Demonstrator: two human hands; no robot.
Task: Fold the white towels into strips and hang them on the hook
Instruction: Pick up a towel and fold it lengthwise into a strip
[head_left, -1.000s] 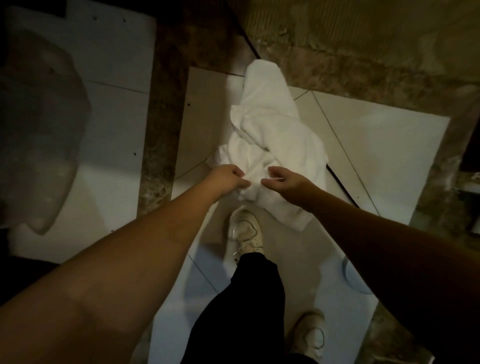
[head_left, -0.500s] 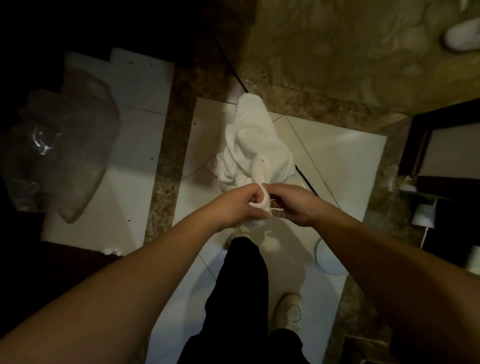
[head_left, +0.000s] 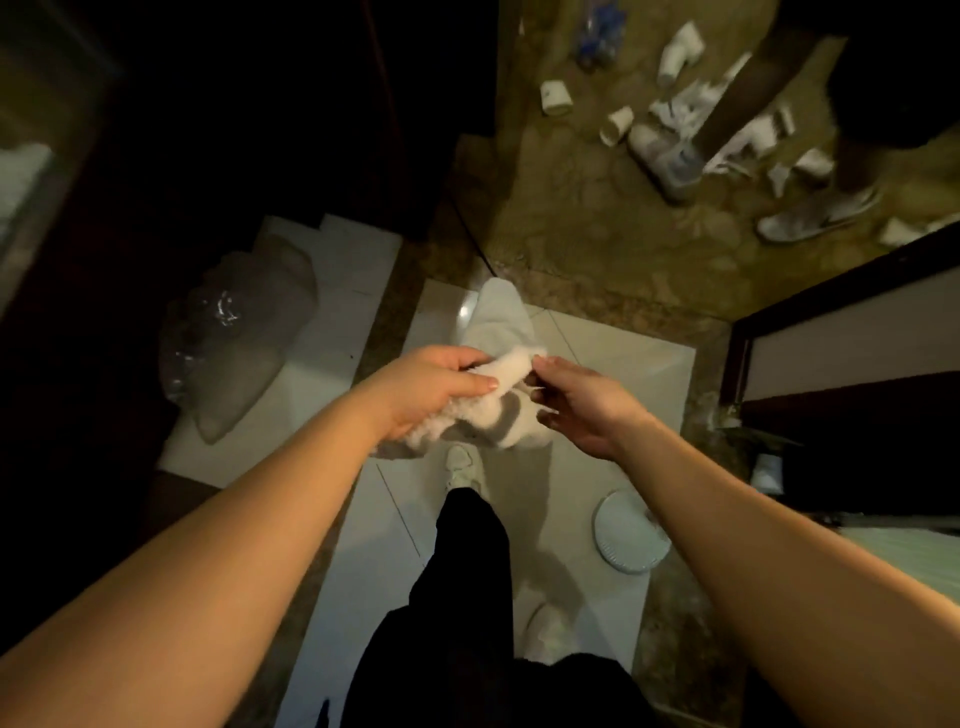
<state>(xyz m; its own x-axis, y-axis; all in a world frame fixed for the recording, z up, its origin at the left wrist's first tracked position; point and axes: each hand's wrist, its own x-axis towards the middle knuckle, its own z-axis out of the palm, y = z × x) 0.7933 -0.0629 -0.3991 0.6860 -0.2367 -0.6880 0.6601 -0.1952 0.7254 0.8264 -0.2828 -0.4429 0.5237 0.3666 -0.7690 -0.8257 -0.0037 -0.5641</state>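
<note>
Left hand (head_left: 431, 387) gripped the bunched white towel (head_left: 498, 395) above the tiled floor; right hand (head_left: 582, 400) pinched its right edge. Step, as judged: finding an edge, folding not begun. Next: spread it flat.

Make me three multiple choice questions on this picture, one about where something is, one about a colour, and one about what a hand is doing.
1. Where is the clear plastic bag?
A. left of the hands, on the floor
B. on the paper plate
C. under the right shoe

2. What colour is the towel?
A. blue
B. white
C. red

3. What is the left hand doing?
A. hanging idle
B. pointing at the wall
C. gripping the towel

Answers:
1 A, the bag lies on pale tile to the left.
2 B, the cloth is plainly white.
3 C, its fingers are curled round the bunched cloth, opposite the right hand.
</note>
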